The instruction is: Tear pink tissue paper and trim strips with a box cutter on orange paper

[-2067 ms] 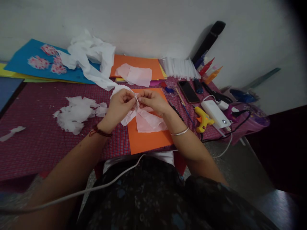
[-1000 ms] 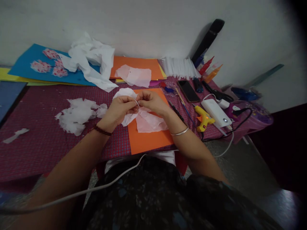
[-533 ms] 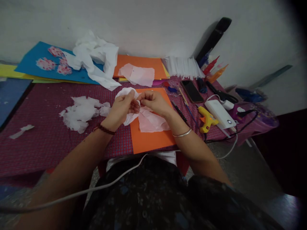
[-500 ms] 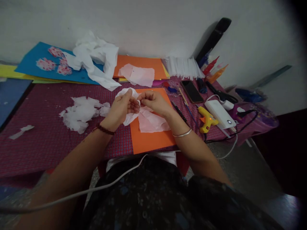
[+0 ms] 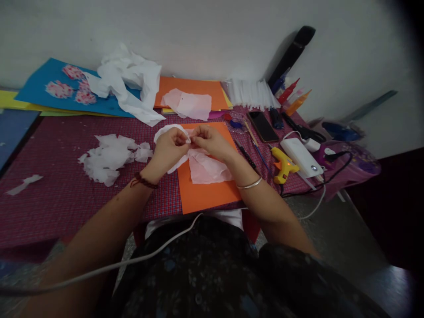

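A crumpled piece of white tissue paper (image 5: pixel 163 130) is up in the fingers, over the far left corner of the orange sheet (image 5: pixel 208 201) beneath the hands. The left hand (image 5: pixel 168 149), just left of that corner, pinches a small gathered bit of it between thumb and fingers, the rest spreading out behind the hand. The right hand (image 5: pixel 212 143), above the far part of the orange sheet, has thumb and forefinger pressed together on the same bit, seemingly nipping its other end. The step in hand looks like fine shaping, a twist or a fold; I can't tell which. The next move calls for a light, even pinch from both sides, as paper this thin could tear.

Pale pink paper (image 5: pixel 210 171) lies on the orange sheet, reaching up towards the fingertips; whether it joins the white piece isn't clear. Left of the orange sheet sits a heap of tissue scraps (image 5: pixel 111 157). To its right are a black pen (image 5: pixel 245 153) and, farther over, a yellow glue gun (image 5: pixel 284 165). Well beyond its far left corner, a long tissue strip (image 5: pixel 122 77) trails across a blue sheet (image 5: pixel 38 88).
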{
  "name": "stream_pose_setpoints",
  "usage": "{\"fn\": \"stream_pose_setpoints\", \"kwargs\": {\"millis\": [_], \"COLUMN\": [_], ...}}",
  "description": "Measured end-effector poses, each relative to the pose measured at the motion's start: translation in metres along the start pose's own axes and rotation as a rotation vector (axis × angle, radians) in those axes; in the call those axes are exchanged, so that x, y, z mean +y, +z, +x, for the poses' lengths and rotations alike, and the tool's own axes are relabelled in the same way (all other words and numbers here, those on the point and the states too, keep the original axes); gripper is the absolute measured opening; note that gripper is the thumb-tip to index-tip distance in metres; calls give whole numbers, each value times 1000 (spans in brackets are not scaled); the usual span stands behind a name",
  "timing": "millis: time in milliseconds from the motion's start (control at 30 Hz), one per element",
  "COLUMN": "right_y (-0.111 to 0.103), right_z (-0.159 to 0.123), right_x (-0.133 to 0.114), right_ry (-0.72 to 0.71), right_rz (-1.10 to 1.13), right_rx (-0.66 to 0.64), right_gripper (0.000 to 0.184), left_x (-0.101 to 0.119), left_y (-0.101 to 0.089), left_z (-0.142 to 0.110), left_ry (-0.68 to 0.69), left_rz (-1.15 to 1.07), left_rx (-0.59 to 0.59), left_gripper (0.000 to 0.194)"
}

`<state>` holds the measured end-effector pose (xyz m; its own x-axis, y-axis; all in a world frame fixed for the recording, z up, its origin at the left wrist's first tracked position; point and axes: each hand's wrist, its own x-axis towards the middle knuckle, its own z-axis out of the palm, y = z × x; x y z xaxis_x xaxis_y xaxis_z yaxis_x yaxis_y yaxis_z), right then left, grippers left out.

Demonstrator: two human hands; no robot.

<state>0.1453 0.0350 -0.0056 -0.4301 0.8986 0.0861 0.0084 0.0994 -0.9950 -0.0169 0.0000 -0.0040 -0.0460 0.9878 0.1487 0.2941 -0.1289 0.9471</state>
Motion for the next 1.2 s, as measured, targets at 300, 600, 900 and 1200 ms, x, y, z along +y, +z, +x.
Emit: {"fn": "stream_pose_setpoints", "kwargs": {"millis": [300,600,900,1200], "right_y": [2,2,-3,5], "right_z": [2,2,5,0], "right_x": [2,1,4,-5], "right_ry": [-13,-26,58,36], "right_rz": [-30,-16,-34,23], "right_rx": [12,-15,140,8], "right_gripper": [37,38,23,12], "left_x": [3,-3,3,15], "left_y": [3,2,-1,0], "left_z": [-3,-1,-1,-8], "left_ry": [104,116,87,-296], "left_rz": [46,13,-23,-345], "left_rx": [19,-3,60,-101], "left_gripper": [25,23,26,17]}}
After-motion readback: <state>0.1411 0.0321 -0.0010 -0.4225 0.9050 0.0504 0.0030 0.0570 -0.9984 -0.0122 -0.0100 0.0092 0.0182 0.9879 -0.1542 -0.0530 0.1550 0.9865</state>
